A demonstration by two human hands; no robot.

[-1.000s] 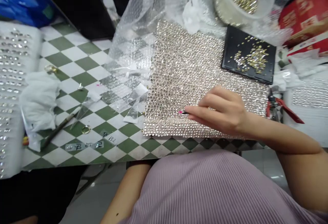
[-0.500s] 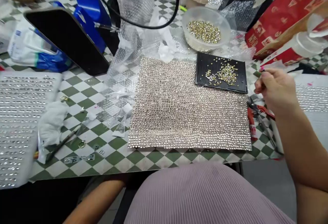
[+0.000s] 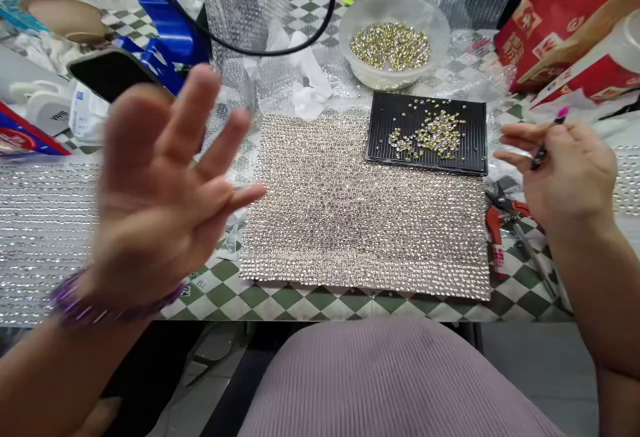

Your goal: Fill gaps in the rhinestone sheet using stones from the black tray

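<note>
My left hand (image 3: 165,204) is raised over the table's left part, its fingers spread and blurred, with nothing held. A purple bracelet (image 3: 100,304) circles its wrist. Right of the black tray, my right hand (image 3: 570,170) grips a dark, pink-tipped pen-like tool (image 3: 541,152). The ridged black tray (image 3: 380,127) holds loose gold and clear rhinestones (image 3: 440,134) and rests on the upper right of a rhinestone-covered sheet (image 3: 350,224). Behind the tray stands a clear round bowl (image 3: 350,37) with many more gold stones.
Red-handled pliers (image 3: 495,230) lie right of the sheet. A phone (image 3: 107,70) leans near a blue holder (image 3: 167,30) at the back left. A black cable (image 3: 280,52) loops overhead. A red paper bag (image 3: 555,17) stands at the back right, beside a cup (image 3: 595,70).
My left hand has risen from below the table edge to above the table, fingers spread. My right hand has turned, bringing the pink-tipped tool into clearer view. The camera view has shifted slightly.
</note>
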